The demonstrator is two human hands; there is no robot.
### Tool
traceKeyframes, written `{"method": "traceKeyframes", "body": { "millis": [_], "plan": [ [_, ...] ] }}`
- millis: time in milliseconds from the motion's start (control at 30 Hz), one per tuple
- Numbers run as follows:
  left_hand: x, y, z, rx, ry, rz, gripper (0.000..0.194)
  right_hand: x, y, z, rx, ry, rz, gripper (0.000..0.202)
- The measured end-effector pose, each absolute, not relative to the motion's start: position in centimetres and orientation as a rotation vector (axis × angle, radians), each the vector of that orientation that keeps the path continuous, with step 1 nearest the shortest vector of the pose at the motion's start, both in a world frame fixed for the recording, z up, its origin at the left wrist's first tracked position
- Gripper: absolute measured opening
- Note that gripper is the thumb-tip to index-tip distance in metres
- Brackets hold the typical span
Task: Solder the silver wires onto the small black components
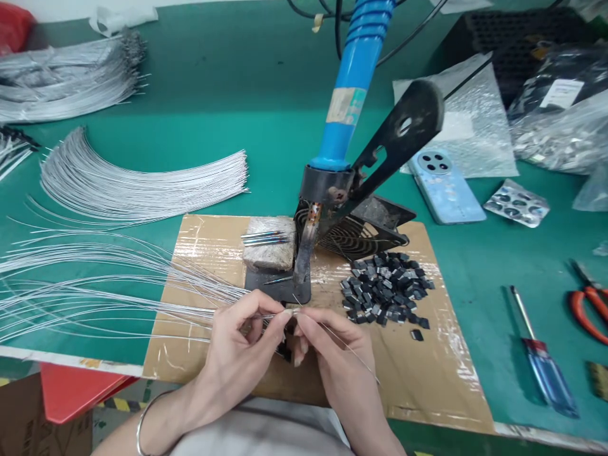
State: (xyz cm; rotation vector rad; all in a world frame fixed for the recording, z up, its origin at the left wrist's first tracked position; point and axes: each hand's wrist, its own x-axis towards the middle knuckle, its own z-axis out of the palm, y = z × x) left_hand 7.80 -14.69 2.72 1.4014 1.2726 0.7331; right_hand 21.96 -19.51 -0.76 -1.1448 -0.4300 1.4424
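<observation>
My left hand (247,354) is closed in a pinch on grey wires (190,310), which trail away to the left. The fingertips of my right hand (339,354) meet it, also closed, with a thin wire (358,360) running out beneath them to the lower right. Whatever sits between the touching fingertips is mostly hidden. Just above my hands, a blue-handled soldering iron (341,120) is held tip down in a black metal stand (399,136). To my right lies a pile of small black parts (387,285).
Cardboard (427,373) covers the middle of the green table. A whitish block (269,253) bears several thin metal-tipped pieces. Bundled wires (142,183) lie left. On the right are a phone (449,190), blister pack (517,204), screwdriver (546,367) and red-handled pliers (591,304).
</observation>
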Motion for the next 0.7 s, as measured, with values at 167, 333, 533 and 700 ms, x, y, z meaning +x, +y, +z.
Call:
{"method": "traceKeyframes", "body": {
  "millis": [167, 333, 533, 700],
  "plan": [
    [7.7, -14.7, 2.8, 1.406, 1.273, 0.732, 0.018, 21.9, -19.6, -0.6, -1.129, -0.431, 1.438, 0.009],
    [7.7, -14.8, 2.6, 1.435, 1.286, 0.710, 0.021, 21.8, -19.6, -0.6, -1.128, -0.414, 1.439, 0.008],
    [7.6, -15.0, 2.5, 1.467, 1.297, 0.703, 0.021, 21.8, -19.3, 0.0, -1.118, -0.367, 1.446, 0.012],
    [7.6, -15.0, 2.7, 1.494, 1.284, 0.701, 0.020, 22.3, -18.6, 0.9, -1.104, -0.299, 1.525, 0.018]
  ]
}}
